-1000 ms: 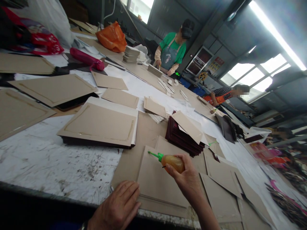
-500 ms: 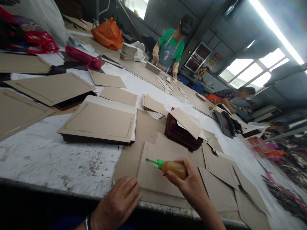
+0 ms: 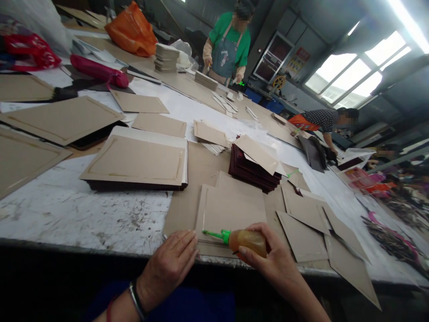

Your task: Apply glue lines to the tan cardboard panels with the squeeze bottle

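My right hand (image 3: 271,255) is wrapped round a glue bottle (image 3: 250,243) of amber liquid with a green nozzle. The nozzle tip points left and meets, or nearly meets, the left edge of the top tan cardboard sheet (image 3: 234,205). A thin wet line of glue runs along that edge. My left hand (image 3: 172,259) lies with fingers extended together at the near left corner of the cardboard stack, touching its edge. Nothing shows in its fingers.
A glue-lined board lies on a dark stack (image 3: 134,161) to the left. Behind stands a maroon stack (image 3: 253,170) topped by boards. Loose boards (image 3: 301,237) lie at right. Farther back are a pink pouch (image 3: 97,71), an orange bag (image 3: 132,31) and a co-worker in green (image 3: 228,44).
My right hand has drawn the bottle toward me along the sheet's left edge, leaving a glue line. The left hand still rests at the corner. The view has shifted slightly.
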A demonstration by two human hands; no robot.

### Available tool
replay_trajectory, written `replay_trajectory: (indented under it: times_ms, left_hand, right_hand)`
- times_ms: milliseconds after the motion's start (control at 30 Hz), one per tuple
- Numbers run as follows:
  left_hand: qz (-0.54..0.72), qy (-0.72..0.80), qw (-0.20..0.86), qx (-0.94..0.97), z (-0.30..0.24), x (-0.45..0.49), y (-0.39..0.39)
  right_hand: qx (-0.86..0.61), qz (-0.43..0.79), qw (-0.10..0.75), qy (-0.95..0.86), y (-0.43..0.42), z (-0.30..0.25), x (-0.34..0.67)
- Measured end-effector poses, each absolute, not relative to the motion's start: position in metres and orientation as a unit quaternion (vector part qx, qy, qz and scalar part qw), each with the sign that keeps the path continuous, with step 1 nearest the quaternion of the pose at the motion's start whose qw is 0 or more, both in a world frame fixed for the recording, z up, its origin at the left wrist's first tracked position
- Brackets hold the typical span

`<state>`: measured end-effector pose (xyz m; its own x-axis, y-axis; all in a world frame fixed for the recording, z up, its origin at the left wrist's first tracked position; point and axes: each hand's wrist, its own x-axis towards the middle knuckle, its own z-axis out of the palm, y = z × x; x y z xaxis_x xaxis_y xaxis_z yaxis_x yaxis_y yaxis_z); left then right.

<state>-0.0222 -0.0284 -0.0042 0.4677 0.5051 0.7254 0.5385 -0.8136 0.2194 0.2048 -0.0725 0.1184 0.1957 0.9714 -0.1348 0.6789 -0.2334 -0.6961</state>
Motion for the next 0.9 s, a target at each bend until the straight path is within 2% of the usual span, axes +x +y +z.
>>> replay_trajectory:
  times_ms: [233,900]
  left_hand:
    - [-0.411,-0.287,0.037,-0.865,-0.006,-0.023,-0.027]
    - [-0.403,-0.237,0.059,-0.882,-0.006,-0.026,-0.023]
  right_hand:
    - [-0.729,0.288,0.273,-0.557,-0.086,0.113,0.206]
    - [-0.817,0.139,0.29,-0.478,-0.158,0.107,0.299]
